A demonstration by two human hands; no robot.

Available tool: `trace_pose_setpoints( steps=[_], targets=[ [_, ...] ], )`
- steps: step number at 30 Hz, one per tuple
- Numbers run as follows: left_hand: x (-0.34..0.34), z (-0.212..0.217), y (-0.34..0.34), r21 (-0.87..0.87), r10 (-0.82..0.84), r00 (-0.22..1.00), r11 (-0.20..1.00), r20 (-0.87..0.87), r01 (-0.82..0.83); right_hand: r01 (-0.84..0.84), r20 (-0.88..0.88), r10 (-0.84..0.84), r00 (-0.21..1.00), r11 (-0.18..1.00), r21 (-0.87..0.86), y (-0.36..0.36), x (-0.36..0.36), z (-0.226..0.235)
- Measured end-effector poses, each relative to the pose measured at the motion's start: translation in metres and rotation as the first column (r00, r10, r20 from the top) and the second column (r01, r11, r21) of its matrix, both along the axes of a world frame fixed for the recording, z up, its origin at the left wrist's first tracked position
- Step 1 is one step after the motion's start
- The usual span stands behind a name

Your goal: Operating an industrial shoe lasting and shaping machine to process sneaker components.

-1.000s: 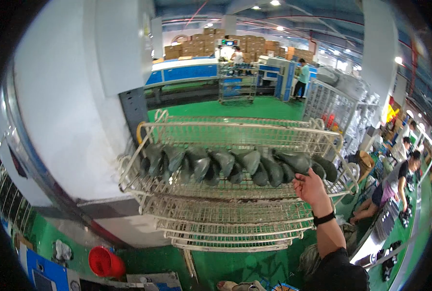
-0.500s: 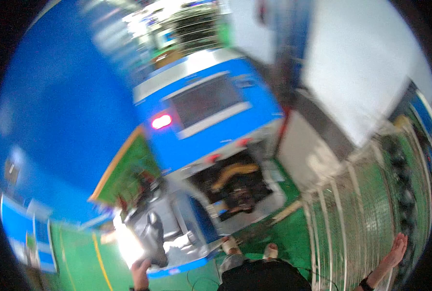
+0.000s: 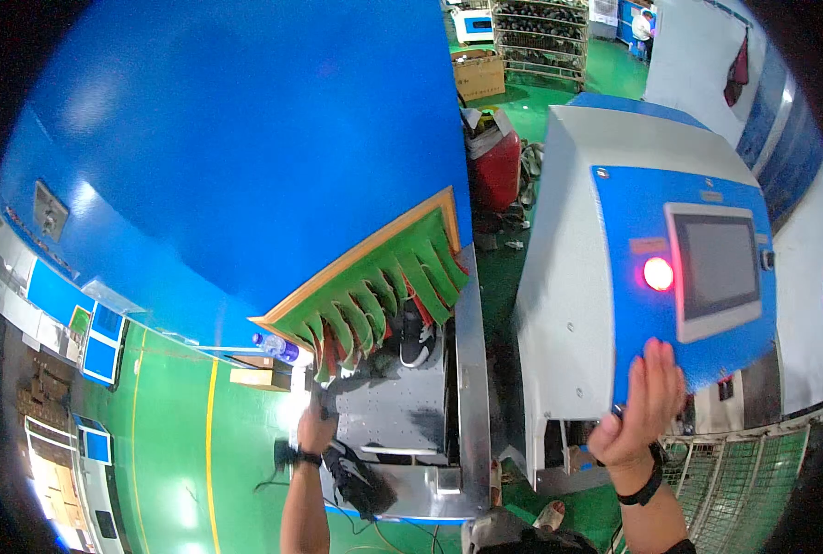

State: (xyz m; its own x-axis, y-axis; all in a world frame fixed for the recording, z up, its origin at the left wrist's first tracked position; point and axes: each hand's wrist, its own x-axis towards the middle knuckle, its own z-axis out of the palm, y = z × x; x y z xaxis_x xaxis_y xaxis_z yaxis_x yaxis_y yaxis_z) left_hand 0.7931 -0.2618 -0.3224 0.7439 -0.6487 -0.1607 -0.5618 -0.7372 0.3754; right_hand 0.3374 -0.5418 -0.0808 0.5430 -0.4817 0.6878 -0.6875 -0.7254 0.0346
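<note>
My left hand (image 3: 315,429) reaches over the left edge of a grey metal conveyor bed (image 3: 379,415). Its fingers are partly hidden beside a bright glare, and a small dark shape lies at them. Beside my left wrist is a black shoe (image 3: 363,480). Farther in, a black-and-white sneaker (image 3: 416,340) sits on the bed under green strip curtains (image 3: 374,309). My right hand (image 3: 649,397), fingers stretched upward, is at the lower part of a blue machine panel (image 3: 619,305); whether it touches I cannot tell. Above the fingers are a glowing red light (image 3: 658,273) and a dark screen (image 3: 718,263).
The large blue housing (image 3: 245,157) rises behind the curtains. A purple-capped bottle (image 3: 277,348) and a cardboard box (image 3: 262,374) are left of the bed. A red bin (image 3: 496,171) stands between the machines. A wire rack (image 3: 748,471) is at the lower right.
My view has swung left, so the screen machine now sits at the right. My right hand has come up from the lower right to its panel; my left hand is higher, beside the conveyor bed.
</note>
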Motion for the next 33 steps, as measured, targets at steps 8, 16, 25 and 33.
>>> trace_pose_setpoints(
  steps=[8, 16, 25, 33],
  targets=[
    [0.082, -0.195, -0.039, 0.133, 0.332, 0.943, 0.935, 0.0, -0.329, 0.028, -0.018, -0.032, 0.999, 0.982, -0.189, -0.01, -0.014, -0.013],
    [-0.08, -0.045, -0.117, -0.059, 0.182, 0.21, 0.605, -0.961, -0.794, -0.01, 0.017, 0.013, 1.0, 0.987, -0.158, -0.011, -0.012, -0.016],
    [-0.326, 0.088, 0.029, -0.28, -0.687, -0.523, 0.703, -0.504, -0.654, -0.9, 0.902, -0.194, 0.385, 0.141, 0.414, 0.119, -0.012, -0.031],
    [-0.413, 0.167, -0.025, -0.535, -0.461, 0.295, 0.8, -0.837, -0.271, -0.684, 0.696, -0.201, 0.689, -0.499, 0.532, 0.057, -0.112, -0.048]
  ],
)
